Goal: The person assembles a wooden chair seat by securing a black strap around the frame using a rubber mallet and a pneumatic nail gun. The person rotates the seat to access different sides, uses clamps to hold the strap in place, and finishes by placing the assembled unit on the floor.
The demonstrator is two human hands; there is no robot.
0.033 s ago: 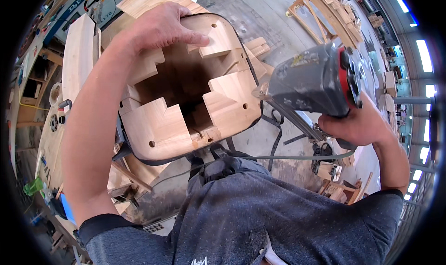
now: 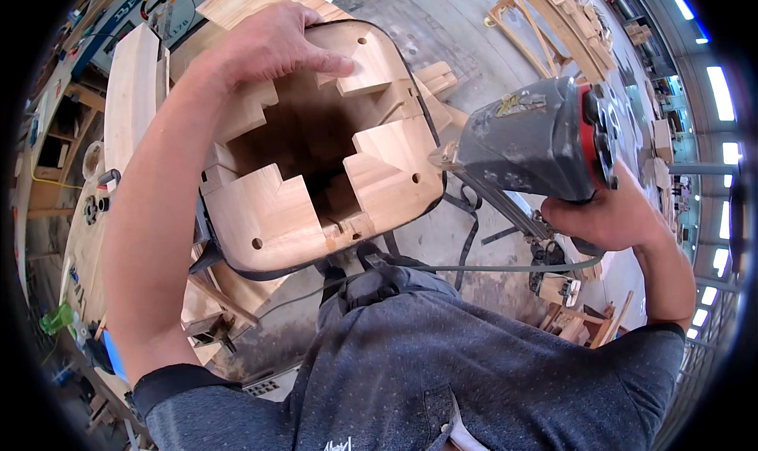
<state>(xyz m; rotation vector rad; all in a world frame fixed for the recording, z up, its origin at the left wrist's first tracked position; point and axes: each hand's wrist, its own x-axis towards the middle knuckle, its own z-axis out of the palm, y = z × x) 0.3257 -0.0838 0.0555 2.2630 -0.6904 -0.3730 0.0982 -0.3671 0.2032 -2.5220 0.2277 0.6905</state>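
A pale wooden box-like frame [image 2: 276,214] with rounded corners, stepped notches, drilled holes and a dark strip round its edge stands before me. Its middle is a deep hollow. My left hand [image 2: 276,44] grips the far left corner, the thumb lying on the top face; some fingers are hidden. In my right hand [image 2: 604,218] is a dark grey nail gun [image 2: 517,139] with a red ring at its end, the fingers wrapped round the handle. The gun lies sideways, its nose at the frame's right side; whether it presses on the wood I cannot tell.
A grey hose [image 2: 521,268] runs from the gun's handle across my front. Long boards [image 2: 133,95] stand at the left beside a cluttered workbench [image 2: 91,246]. A wooden trestle [image 2: 545,24] stands at the far right. Black straps [image 2: 472,230] hang beyond the frame.
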